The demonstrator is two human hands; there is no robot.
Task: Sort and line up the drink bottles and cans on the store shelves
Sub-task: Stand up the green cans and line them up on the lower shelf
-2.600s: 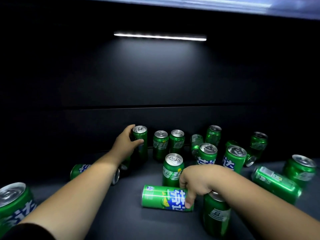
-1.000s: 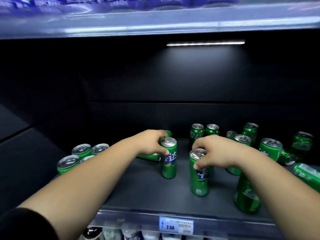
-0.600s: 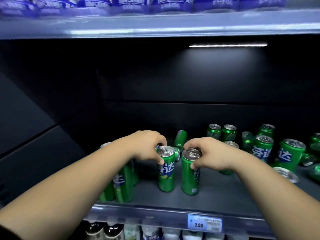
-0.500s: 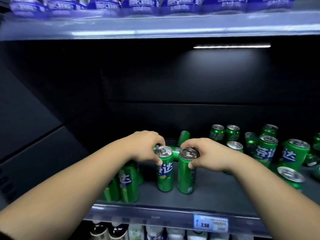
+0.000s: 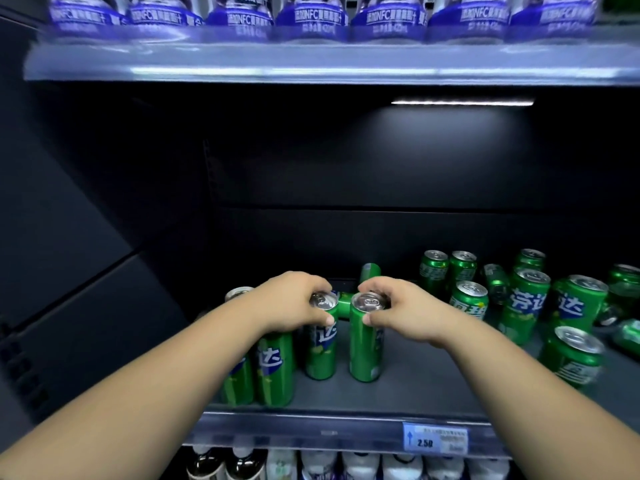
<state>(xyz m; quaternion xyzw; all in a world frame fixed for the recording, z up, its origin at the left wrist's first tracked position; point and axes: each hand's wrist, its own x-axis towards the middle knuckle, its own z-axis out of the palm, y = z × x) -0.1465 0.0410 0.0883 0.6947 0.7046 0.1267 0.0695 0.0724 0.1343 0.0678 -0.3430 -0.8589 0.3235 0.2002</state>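
Two tall green cans stand upright side by side on the dark shelf [image 5: 415, 393]. My left hand [image 5: 294, 303] grips the top rim of the left can [image 5: 320, 348]. My right hand [image 5: 398, 310] grips the top rim of the right can [image 5: 363, 344]. Just left of them, near the shelf's front edge, stand upright green cans [image 5: 273, 368], partly hidden by my left forearm. Behind my hands a green can [image 5: 346, 301] lies on its side.
Several more green cans [image 5: 526, 306] stand or lie scattered on the right of the shelf. A price tag [image 5: 434, 441] reading 2.50 sits on the front rail. Blue-labelled bottles [image 5: 311, 19] line the shelf above; more bottles [image 5: 346, 465] stand below.
Both hands have carried their cans leftward and set them down together beside the row at the left front. The view has tilted up and pulled back.
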